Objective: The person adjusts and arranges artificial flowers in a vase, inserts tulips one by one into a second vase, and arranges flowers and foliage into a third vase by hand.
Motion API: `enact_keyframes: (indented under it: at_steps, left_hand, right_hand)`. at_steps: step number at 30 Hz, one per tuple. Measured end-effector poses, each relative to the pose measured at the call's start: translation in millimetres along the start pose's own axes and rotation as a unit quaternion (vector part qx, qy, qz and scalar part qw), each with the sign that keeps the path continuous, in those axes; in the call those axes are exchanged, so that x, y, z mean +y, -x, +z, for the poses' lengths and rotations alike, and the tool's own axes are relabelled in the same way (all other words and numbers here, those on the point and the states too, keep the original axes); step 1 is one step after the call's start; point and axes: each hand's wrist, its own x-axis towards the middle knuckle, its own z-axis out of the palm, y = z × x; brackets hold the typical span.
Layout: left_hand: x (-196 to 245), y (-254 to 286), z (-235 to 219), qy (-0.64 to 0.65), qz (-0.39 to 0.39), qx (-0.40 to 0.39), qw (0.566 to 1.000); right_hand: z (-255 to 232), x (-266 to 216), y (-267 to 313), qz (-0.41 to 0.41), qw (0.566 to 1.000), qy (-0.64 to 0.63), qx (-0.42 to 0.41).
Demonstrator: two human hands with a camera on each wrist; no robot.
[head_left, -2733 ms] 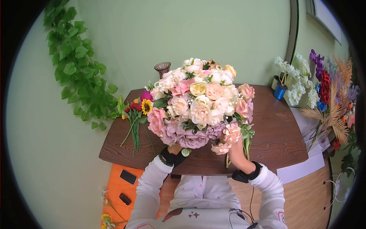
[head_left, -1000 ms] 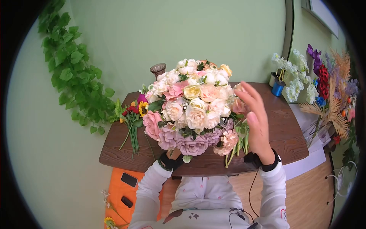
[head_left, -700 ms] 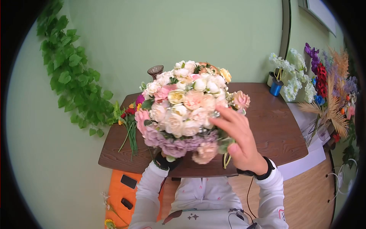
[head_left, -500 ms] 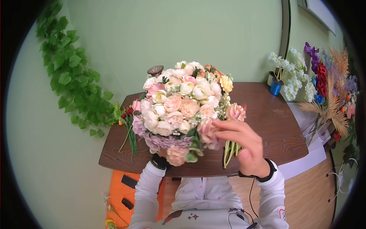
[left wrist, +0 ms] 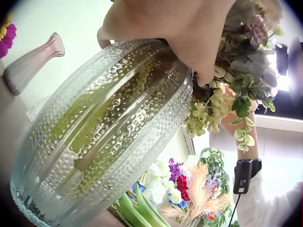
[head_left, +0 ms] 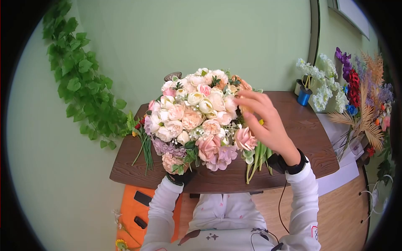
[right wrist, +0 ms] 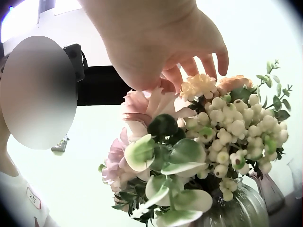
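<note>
A full bouquet of white, peach, pink and lilac flowers (head_left: 192, 119) stands over the table's front part in the head view. Its glass vase (left wrist: 102, 127), bumpy and clear with green stems inside, fills the left wrist view. My left hand (left wrist: 165, 23) grips this vase around its neck, just under the blooms; the flowers hide most of that hand from above. My right hand (head_left: 268, 123) is at the bouquet's right side, fingers spread and lightly bent. In the right wrist view its fingertips are right at the pink and peach blooms, above white berries (right wrist: 232, 127).
Green stems (head_left: 258, 159) lie on the brown table (head_left: 301, 138) to the right. Small red and yellow flowers (head_left: 138, 125) lie left, with a purplish glass vase (head_left: 172, 76) behind. A blue pot (head_left: 304, 97) stands back right; more flowers (head_left: 356, 100) are beyond the table's right edge.
The bouquet has turned, its front blooms swinging left; the peach hydrangea went from front right to front left. My right hand has come up from below the flowers to their right side.
</note>
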Motion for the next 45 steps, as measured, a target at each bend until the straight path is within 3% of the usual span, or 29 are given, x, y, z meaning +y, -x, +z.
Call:
enact_keyframes:
  at_steps: [2,9,12,15,18,21,31,33,37,42,45]
  left_hand:
    - [-3,4,2,-0.005,0.0,-0.001,1.0]
    - [-1,12,3,-0.018,0.0,0.002,1.0]
    - [-7,1,4,-0.023,-0.005,0.003,1.0]
    - [-5,-6,3,-0.029,-0.007,0.003,1.0]
    - [-6,-10,6,-0.037,-0.006,0.004,0.999]
    - [-15,-22,6,-0.044,-0.004,0.005,0.999]
    - [-19,-32,13,-0.063,-0.005,0.008,0.998]
    - [-21,-29,15,-0.067,-0.005,0.009,0.998]
    - [-21,-31,14,-0.074,-0.005,0.009,0.997]
    - [-19,-31,16,-0.085,-0.002,0.008,0.996]
    - [-17,-22,19,-0.09,-0.001,0.008,0.996]
  right_hand:
    - [3,1,3,0.059,0.995,-0.076,-0.035]
    - [4,3,15,0.099,0.992,-0.075,-0.001]
    - [-5,-2,3,0.071,0.994,-0.055,-0.065]
    - [-8,0,-11,-0.017,0.987,-0.017,-0.161]
    - [0,-1,-18,-0.089,0.983,0.048,-0.156]
    - [4,-6,-19,-0.103,0.975,0.115,-0.157]
    - [17,-1,-21,-0.119,0.977,0.09,-0.155]
    - [14,-4,-23,-0.104,0.971,0.08,-0.202]
    - [13,-2,-27,-0.091,0.976,0.029,-0.197]
    - [7,-1,-31,0.003,0.956,-0.102,-0.274]
    - [-2,-5,-34,0.019,0.946,-0.133,-0.294]
